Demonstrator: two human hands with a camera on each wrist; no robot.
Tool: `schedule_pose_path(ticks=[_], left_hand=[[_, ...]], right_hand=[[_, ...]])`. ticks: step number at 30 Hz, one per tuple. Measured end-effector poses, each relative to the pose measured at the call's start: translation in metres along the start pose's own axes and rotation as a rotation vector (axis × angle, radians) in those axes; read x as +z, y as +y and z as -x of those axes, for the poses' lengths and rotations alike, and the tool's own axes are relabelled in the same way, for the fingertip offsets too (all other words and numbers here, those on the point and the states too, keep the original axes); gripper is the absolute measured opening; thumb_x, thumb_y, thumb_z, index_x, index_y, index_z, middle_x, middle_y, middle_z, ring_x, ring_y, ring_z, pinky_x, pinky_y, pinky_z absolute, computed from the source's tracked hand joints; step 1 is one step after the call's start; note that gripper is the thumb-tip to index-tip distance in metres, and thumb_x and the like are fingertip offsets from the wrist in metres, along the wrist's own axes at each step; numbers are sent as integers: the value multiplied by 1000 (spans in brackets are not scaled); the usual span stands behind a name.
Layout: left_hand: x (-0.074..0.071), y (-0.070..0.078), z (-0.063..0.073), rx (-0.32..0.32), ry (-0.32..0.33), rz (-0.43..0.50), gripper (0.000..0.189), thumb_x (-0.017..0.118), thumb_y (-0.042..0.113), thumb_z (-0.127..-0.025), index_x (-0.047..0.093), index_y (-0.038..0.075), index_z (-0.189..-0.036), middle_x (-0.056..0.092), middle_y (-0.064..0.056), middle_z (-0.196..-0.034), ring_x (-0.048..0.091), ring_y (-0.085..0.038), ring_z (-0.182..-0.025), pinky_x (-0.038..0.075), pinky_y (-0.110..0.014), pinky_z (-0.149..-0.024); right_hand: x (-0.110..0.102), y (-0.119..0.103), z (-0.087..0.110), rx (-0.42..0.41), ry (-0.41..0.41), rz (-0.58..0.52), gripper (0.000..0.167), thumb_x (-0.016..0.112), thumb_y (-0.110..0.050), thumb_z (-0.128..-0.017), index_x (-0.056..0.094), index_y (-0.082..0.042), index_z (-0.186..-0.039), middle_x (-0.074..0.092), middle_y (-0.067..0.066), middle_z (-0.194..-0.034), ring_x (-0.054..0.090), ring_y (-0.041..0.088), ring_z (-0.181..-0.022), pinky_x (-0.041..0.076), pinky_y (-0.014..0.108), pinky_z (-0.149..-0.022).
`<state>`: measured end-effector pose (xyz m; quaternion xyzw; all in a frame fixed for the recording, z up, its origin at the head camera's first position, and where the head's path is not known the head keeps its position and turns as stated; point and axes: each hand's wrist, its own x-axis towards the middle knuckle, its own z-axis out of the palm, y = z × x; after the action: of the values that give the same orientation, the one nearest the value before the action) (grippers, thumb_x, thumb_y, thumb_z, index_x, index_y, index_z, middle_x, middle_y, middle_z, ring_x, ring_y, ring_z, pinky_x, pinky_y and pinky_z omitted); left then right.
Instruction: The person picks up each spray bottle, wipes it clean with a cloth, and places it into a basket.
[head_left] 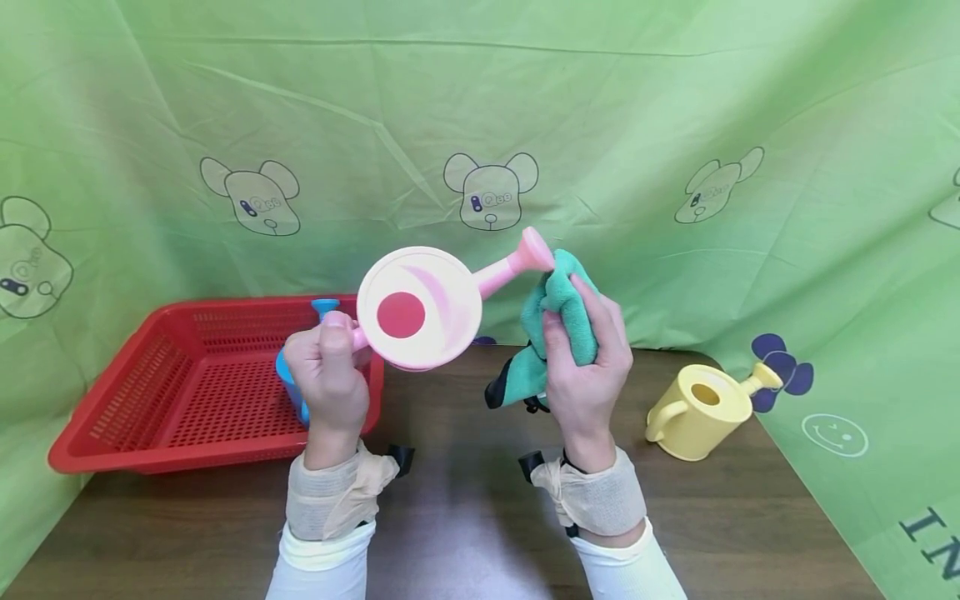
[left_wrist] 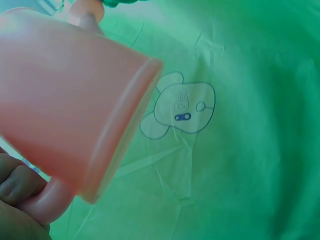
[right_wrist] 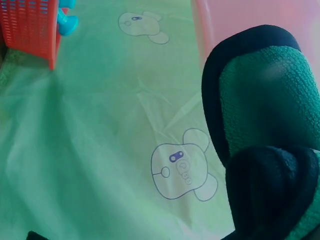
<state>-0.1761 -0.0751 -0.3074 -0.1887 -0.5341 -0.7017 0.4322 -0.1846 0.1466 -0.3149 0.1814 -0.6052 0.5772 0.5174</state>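
My left hand (head_left: 330,379) grips the handle of a pink watering can (head_left: 420,308), raised above the table with its round opening facing me. In the left wrist view the curled fingers (left_wrist: 20,182) wrap the can's handle. Bunched in my right hand (head_left: 596,358) is a green cloth (head_left: 566,312) with black edging, pinched between thumb and fingers beside the can's spout head (head_left: 534,250). Cloth and spout head look to be touching or nearly so. Large in the right wrist view, the folded cloth (right_wrist: 270,100) hangs in front of the pink can, and the right hand is out of sight there.
A red plastic basket (head_left: 202,450) stands on the table at the left, with a blue watering can (head_left: 288,375) in it, partly behind my left hand. At the right a yellow watering can (head_left: 693,421) stands upright on the brown table (head_left: 450,500). A green printed curtain (head_left: 615,100) hangs behind.
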Motion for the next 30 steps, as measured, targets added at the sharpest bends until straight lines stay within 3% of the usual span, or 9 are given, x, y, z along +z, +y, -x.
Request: schedule_pose_path(ticks=[5,12,15,21,25,30], left_hand=[[-4,-1,-3,35,35,-20,53,49,14,-97,37,-1,-47,31,3,-47,20,-6,-47,14,-24,-45],[-12,-2,-7,121,84,-72,46,47,8,-91,44,-3,-47,38,3,-46,27,-3,-47,20,-21,-47],[-14,0,-8,159,125,-108,43,46,6,-88,44,-3,-45,40,1,-46,30,-2,-47,22,-20,-49],[-17,6,-11,208,187,-169,37,46,5,-81,38,-6,-46,35,-7,-45,26,-2,-47,17,-20,-51],[-21,8,-13,219,171,-157,36,44,4,-79,35,-6,-46,33,-8,-45,25,-3,-47,16,-20,-51],[-27,8,-16,250,89,-194,35,46,4,-78,40,-2,-44,35,-13,-44,25,-3,-47,17,-20,-49]], right_hand=[[-2,2,0,-19,-42,18,38,76,4,-88,73,2,-125,72,-3,-117,66,20,-114,51,32,-99],[-3,5,1,-80,-128,79,37,78,1,-87,75,-3,-124,70,24,-117,66,20,-114,52,32,-99],[-2,6,1,-91,-152,81,37,78,0,-87,75,-4,-124,69,26,-117,66,20,-114,53,31,-98],[-4,6,2,-123,-213,94,37,79,1,-86,76,-5,-123,69,24,-118,66,22,-113,52,29,-98],[-6,7,1,-154,-271,101,37,78,0,-86,76,-5,-123,69,24,-119,66,26,-112,52,29,-99],[-11,10,-3,-184,-325,114,38,78,-2,-86,76,-6,-123,69,24,-118,67,32,-109,52,28,-100]])
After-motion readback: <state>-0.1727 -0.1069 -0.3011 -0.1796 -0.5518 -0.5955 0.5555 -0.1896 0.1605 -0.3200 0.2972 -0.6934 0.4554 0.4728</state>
